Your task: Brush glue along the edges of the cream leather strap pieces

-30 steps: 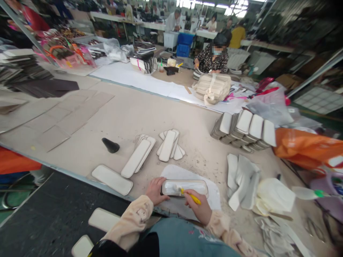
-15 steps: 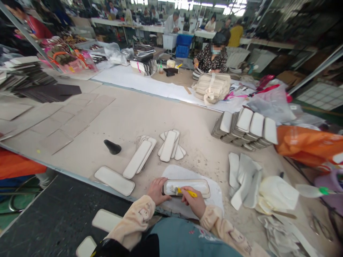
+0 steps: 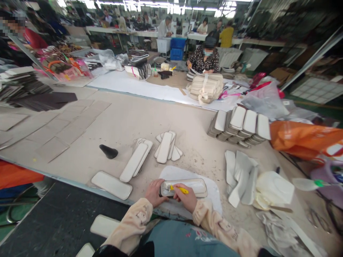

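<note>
Panel (image 3: 199,186), pale and round-cornered, lies lengthwise on a white sheet (image 3: 214,200) by the near edge of the desk (image 3: 128,114). The left hand (image 3: 154,194) has its grip curled round the panel's left end, thumb along the near side. The right hand's (image 3: 187,198) grip is closed on the yellow-handled brush (image 3: 183,190), bristles against the panel's left part. Beyond lie a fanned pile (image 3: 135,160) and a crossed pile (image 3: 165,148) of similar panels; a black object (image 3: 108,151) sits left of these, taller stacks (image 3: 239,123) farther right.
</note>
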The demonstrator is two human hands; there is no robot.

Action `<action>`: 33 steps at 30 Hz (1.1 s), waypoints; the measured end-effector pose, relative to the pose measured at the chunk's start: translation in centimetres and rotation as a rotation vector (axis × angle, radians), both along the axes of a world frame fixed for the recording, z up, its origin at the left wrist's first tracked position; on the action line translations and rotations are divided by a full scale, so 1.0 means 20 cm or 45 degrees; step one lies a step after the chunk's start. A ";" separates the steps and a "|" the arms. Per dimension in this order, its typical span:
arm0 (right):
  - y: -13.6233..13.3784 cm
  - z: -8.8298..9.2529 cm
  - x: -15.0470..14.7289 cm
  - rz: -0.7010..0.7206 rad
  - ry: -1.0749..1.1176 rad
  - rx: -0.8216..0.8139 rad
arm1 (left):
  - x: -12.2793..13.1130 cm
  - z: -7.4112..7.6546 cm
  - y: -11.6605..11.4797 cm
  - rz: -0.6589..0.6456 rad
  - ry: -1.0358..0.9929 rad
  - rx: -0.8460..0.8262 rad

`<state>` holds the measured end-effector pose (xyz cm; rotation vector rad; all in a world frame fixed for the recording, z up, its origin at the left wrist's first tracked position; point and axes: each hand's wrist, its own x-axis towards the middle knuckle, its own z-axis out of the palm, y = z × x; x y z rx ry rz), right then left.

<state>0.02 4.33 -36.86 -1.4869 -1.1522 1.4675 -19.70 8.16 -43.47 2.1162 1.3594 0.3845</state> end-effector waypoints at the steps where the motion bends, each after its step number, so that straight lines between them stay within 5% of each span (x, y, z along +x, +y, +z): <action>1: 0.00 0.00 0.02 -0.009 -0.021 0.005 | 0.00 0.00 0.00 0.006 0.001 -0.005; 13: -0.29 0.16 0.52 -0.446 -0.078 0.120 | 0.01 0.03 0.02 -0.045 0.177 -0.087; 19: -0.62 0.23 0.86 -0.880 -0.062 0.346 | 0.15 0.25 0.01 0.031 0.605 0.095; 22: -0.80 0.24 1.01 -1.005 -0.106 0.398 | 0.39 0.37 -0.01 -0.002 0.755 0.158; 25: -0.97 0.24 1.11 -1.089 -0.156 0.414 | 0.73 0.42 -0.06 -0.309 0.487 0.239; 29: -1.13 0.23 1.21 -1.162 -0.193 0.430 | 1.24 0.34 -0.19 -0.840 0.197 0.176; 33: -1.26 0.24 1.30 -1.184 -0.228 0.449 | 1.66 0.20 -0.27 -1.152 0.308 0.129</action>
